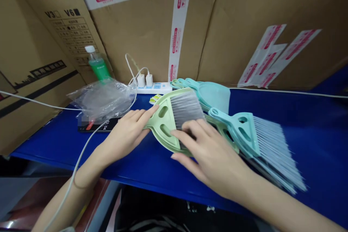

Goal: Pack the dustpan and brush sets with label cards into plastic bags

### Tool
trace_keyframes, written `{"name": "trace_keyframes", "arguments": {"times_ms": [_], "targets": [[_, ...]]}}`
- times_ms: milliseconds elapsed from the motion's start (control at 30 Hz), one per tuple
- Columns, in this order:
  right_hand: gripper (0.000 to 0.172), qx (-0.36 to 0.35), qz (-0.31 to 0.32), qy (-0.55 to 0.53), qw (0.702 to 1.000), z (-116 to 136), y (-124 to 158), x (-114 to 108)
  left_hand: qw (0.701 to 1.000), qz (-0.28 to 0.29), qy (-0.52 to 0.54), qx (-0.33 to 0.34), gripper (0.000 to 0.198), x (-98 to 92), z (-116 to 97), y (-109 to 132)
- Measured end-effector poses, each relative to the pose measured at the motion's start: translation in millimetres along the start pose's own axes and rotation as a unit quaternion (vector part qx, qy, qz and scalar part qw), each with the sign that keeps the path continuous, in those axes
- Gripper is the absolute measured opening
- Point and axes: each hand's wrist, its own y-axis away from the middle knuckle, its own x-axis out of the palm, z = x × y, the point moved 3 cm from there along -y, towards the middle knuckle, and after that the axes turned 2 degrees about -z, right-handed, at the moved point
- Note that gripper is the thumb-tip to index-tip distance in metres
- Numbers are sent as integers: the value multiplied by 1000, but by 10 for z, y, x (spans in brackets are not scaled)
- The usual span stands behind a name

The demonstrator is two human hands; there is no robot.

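A light green hand brush (166,116) with grey bristles lies nested in a light green dustpan (159,138), both held up over the blue table. My left hand (130,130) is closed round their handles, its index finger along the brush head. My right hand (209,148) curls over the near side of the pair, fingertips at the brush head and bristles and thumb by the dustpan's lower edge. Just to the right lie stacked turquoise brushes (241,130), with part of a green one under them. Behind are stacked turquoise dustpans (214,94).
Clear plastic bags (104,98) lie at the left beside a phone (108,125) and a bottle of green liquid (98,66). A power strip (160,87) with white chargers stands at the back against taped cardboard boxes (146,32). A white cable (81,152) crosses my left forearm.
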Motion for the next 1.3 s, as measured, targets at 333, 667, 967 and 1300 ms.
{"name": "trace_keyframes", "arguments": {"times_ms": [333, 667, 967, 1300], "targets": [[15, 48, -63, 137, 987, -143, -5, -89, 998, -45, -11, 38, 40, -77, -263, -572], [42, 124, 0, 327, 937, -521, 307, -557, 999, 0, -14, -41, 40, 106, -50, -1605], [42, 149, 76, 302, 938, -807, 912, -302, 995, 104, 6, 8, 45, 705, 40, -2312], [46, 148, 48, 167, 974, -906, 984, -206, 979, 190, -23, 65, 65, 930, -64, -2475]]}}
